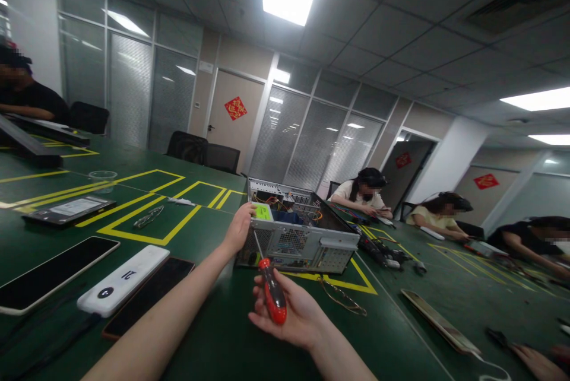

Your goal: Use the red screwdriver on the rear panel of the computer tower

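Note:
An open grey computer case (303,238) lies on its side on the green table (214,321), with coloured wires visible inside. My left hand (239,228) reaches forward and grips the case's near upper edge beside a green sticker. My right hand (294,313) is nearer to me, palm up, its fingers loosely curled round the red and black handle of a screwdriver (271,286). The screwdriver's shaft points up toward the case's rear panel.
Two phones (48,274) and a white power bank (122,280) lie at my left, a tablet (66,210) farther back. Yellow tape outlines mark the table. Several other people work at the far right and far left. A flat metal strip (439,320) lies at right.

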`<state>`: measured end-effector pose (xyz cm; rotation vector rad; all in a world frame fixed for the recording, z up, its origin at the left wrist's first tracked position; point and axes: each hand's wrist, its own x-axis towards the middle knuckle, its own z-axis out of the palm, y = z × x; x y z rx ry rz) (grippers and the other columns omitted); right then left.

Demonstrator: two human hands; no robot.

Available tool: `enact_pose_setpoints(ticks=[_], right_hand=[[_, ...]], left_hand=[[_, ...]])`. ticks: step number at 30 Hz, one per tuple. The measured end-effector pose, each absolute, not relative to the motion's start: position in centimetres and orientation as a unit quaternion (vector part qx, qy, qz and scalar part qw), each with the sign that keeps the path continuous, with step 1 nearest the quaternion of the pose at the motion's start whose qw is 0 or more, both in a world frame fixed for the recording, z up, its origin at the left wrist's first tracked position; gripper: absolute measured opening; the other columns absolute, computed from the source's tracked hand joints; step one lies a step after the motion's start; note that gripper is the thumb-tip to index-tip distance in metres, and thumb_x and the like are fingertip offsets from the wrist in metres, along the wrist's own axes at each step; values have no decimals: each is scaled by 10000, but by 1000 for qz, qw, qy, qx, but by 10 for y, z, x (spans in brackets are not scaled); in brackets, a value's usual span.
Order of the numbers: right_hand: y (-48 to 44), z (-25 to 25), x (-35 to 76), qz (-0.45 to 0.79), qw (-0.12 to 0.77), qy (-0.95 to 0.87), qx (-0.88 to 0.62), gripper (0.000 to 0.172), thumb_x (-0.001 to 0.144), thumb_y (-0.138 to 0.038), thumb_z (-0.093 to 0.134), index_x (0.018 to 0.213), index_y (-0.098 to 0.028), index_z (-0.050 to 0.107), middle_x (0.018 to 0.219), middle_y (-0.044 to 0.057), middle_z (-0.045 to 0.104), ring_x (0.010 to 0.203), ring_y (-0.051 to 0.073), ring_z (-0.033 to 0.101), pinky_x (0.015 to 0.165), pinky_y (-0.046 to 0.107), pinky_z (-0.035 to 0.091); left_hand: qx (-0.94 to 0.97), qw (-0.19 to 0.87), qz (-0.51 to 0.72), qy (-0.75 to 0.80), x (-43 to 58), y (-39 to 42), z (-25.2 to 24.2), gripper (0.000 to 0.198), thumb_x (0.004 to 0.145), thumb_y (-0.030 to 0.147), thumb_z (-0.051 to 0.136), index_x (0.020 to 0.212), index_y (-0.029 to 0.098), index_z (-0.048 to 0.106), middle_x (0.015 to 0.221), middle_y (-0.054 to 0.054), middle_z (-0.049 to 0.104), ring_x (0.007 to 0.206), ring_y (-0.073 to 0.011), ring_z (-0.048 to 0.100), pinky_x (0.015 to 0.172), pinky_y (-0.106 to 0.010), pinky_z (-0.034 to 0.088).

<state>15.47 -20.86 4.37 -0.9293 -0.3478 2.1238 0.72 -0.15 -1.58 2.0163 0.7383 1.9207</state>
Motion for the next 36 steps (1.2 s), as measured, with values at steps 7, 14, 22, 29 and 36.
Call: enact_pose_setpoints(ticks=[7,14,22,29,36], right_hand=[[-211,47,157,839,424,-85,-330,270,1019,-336,511,834,-143,548,628,-59,458,434,14,370,353,66,213],[-216,53,149,826,461,-48,-322,230,1029,-297,471,875,-141,538,698,-13,525,480,26,441,376,73,275],[-214,55,145,819,443,-90,-354,410,1060,-400,348,982,-82,594,661,14,568,537,95,535,468,159,411],[-210,49,151,811,471,-66,-341,341,1067,-353,356,1043,-99,583,644,-21,521,491,52,471,422,93,315],[-205,38,165,792,435,-170,-393,235,1028,-312,480,983,-120,609,613,-39,527,460,35,452,403,89,266]], left_hand=[[693,131,661,256,8,-1,-16,501,1032,535,262,1009,207,641,1243,-127,672,1326,-262,552,1166,-488,424],[692,130,662,256,7,1,-18,504,1032,537,264,1026,206,645,1249,-130,672,1334,-265,547,1171,-490,417],[691,123,667,249,8,1,-19,464,1039,485,272,1008,203,640,1224,-126,682,1306,-260,567,1161,-491,426],[692,128,663,253,7,-1,-17,441,1036,468,288,1013,206,643,1233,-123,680,1317,-264,559,1161,-491,427],[694,123,662,255,7,-2,-16,475,1039,490,261,1008,197,633,1224,-132,677,1306,-263,563,1158,-499,427]])
